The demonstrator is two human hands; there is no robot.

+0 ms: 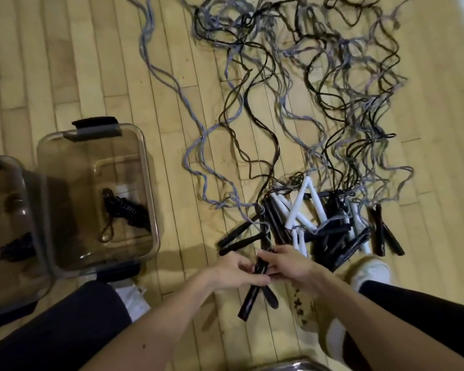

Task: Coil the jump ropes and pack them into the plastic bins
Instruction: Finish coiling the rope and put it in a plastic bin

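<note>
Lower centre: our left hand [231, 271] and right hand [287, 266] pinch two handles [251, 298] together to start coiling, bin [149, 183] at left.

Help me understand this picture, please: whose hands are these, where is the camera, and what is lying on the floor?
There is no machine here. A person works with bare hands, and a single camera worn on the head looks down at them. The left hand and right hand together grip a pair of black handles. On the wooden floor ahead lies a pile of black and white handles, with their ropes spread in a tangle beyond. At the left, a clear plastic bin holds a coiled black rope, and a second bin stands beside it.
</note>
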